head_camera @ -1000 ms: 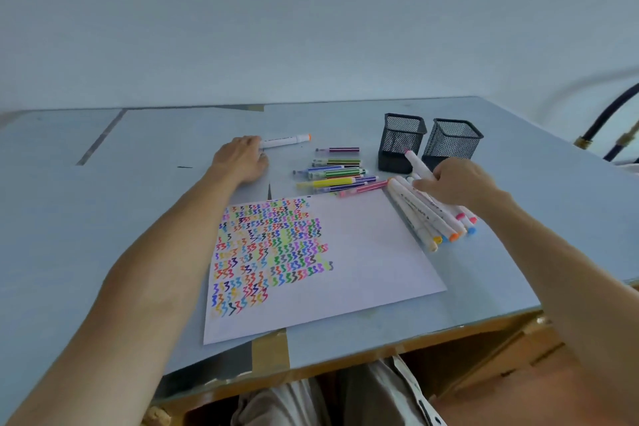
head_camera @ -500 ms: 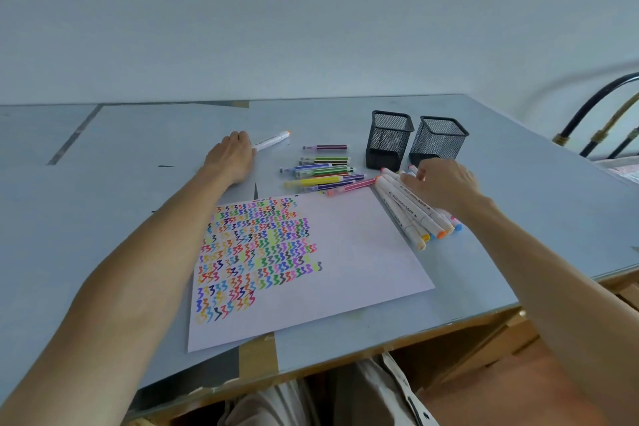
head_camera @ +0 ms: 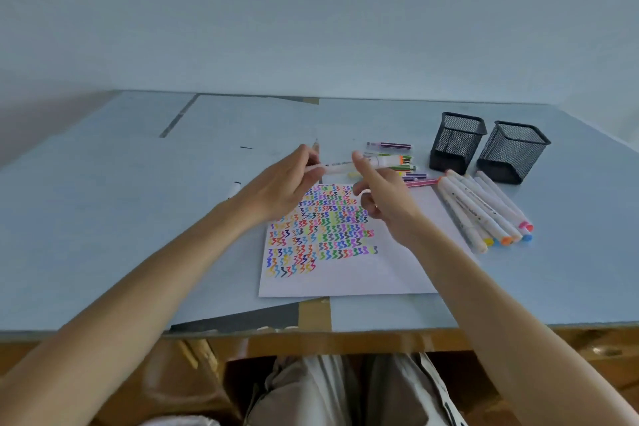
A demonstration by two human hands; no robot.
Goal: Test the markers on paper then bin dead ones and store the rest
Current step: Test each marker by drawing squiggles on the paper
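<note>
Both hands are holding one white marker (head_camera: 349, 166) level above the paper (head_camera: 345, 245). The left hand (head_camera: 283, 188) is gripping its plain end. The right hand (head_camera: 378, 192) is pinching it near the orange cap.

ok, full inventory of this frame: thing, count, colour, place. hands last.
held marker: 1, white with orange cap, above the paper's far edge
fat markers: about 6, white with coloured ends, right of the paper
thin markers: several, mixed colours, beyond the paper
mesh cups: 2, black, far right
paper: 1, white with coloured squiggles, centre
table: 1, light blue
left hand: grips the held marker's barrel
right hand: fingers at the cap end
</note>
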